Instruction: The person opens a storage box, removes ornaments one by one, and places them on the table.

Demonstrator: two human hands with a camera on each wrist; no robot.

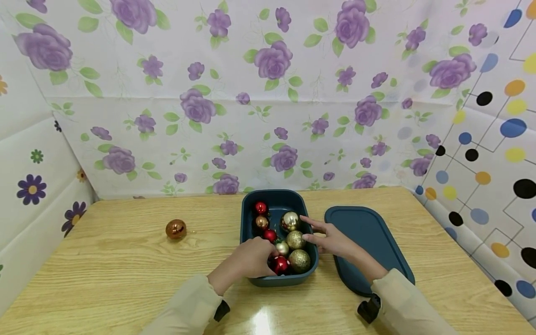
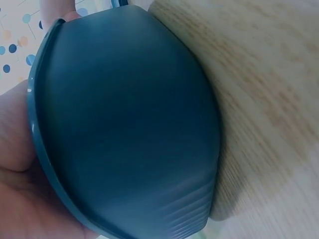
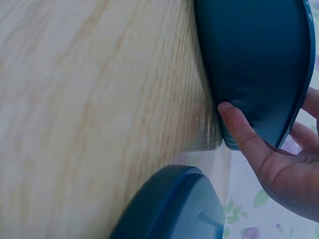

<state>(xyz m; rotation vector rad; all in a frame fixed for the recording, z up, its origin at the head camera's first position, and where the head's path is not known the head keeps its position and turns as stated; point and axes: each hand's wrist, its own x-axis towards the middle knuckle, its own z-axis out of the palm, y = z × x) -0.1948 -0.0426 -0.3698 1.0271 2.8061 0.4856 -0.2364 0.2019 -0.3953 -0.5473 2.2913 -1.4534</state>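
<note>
A dark blue box (image 1: 278, 281) holds several Christmas baubles in red, copper and gold. My left hand (image 1: 253, 258) reaches over its left rim, thumb and fingers around a red bauble (image 1: 281, 265) in the near part. In the left wrist view the box wall (image 2: 129, 119) hides those fingertips. At the right side, my right hand (image 1: 331, 239) holds the box wall. Its thumb (image 3: 239, 127) presses the outside, while its fingers reach over the rim beside a shiny gold bauble (image 1: 290, 221) and a glittery gold bauble (image 1: 296, 239).
The blue lid (image 1: 368, 246) lies flat to the right of the box, under my right forearm. A copper bauble (image 1: 176, 229) sits on the wooden table (image 1: 125, 274) at the left. Flowered cloth (image 1: 251, 139) hangs behind the table.
</note>
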